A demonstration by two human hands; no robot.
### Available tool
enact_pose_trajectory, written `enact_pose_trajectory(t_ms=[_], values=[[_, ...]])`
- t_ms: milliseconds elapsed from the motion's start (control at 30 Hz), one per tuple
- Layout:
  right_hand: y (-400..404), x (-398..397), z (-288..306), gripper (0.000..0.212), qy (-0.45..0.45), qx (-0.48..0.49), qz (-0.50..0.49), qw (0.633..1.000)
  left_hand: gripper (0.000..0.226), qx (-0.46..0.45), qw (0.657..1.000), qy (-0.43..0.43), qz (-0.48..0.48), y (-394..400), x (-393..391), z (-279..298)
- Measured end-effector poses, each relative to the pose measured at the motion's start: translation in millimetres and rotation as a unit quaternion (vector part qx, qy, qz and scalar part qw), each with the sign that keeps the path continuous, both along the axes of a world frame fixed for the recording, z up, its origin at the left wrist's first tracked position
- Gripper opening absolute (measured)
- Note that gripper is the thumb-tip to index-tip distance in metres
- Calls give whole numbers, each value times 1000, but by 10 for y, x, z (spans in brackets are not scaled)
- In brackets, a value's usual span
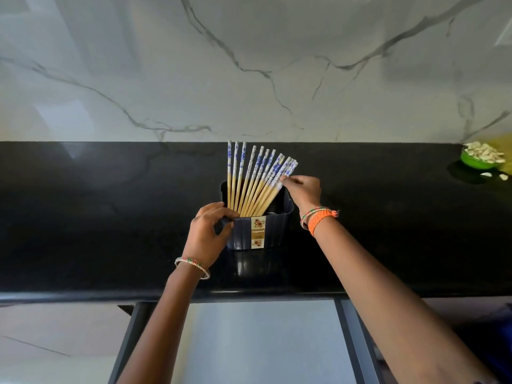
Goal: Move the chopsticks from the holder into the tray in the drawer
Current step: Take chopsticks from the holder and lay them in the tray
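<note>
Several wooden chopsticks [257,178] with blue-and-white patterned tops fan out of a dark blue plastic holder [273,231] standing on the black counter. My left hand [207,234] grips the holder's left front corner. My right hand [303,189] reaches to the rightmost chopsticks, fingertips pinching their patterned ends. Below the counter edge an open drawer [266,342] with a pale bottom and dark side rails shows between my forearms; I see no separate tray in it.
The black counter [110,231] runs the full width, backed by a white marble wall [249,65]. A green bowl [478,160] of pale pieces sits at the far right, with a few loose pieces beside it.
</note>
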State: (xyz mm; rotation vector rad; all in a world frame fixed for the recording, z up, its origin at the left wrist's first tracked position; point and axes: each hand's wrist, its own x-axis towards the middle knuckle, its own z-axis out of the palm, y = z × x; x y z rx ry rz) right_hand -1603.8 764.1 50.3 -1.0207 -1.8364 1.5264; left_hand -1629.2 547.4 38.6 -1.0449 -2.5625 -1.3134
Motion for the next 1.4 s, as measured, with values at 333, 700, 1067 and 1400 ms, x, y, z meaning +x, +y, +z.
enact_pose_trajectory(t_ms=[333, 700, 1067, 1400], values=[[2, 66, 243, 21, 23, 11, -50, 998, 21, -13, 999, -49, 9, -5, 46, 89], [-144, 735, 1157, 12, 221, -47, -191, 955, 25, 48, 999, -22, 6, -437, 519, 458], [-1416, 2058, 197, 7, 269, -337, -188, 883, 22, 102, 968, -205, 105, -1582, 1606, -572], [-2378, 3133, -1606, 22, 65, -425, -223, 875, 28, -10, 893, -421, 156, -2482, 2276, -1628]])
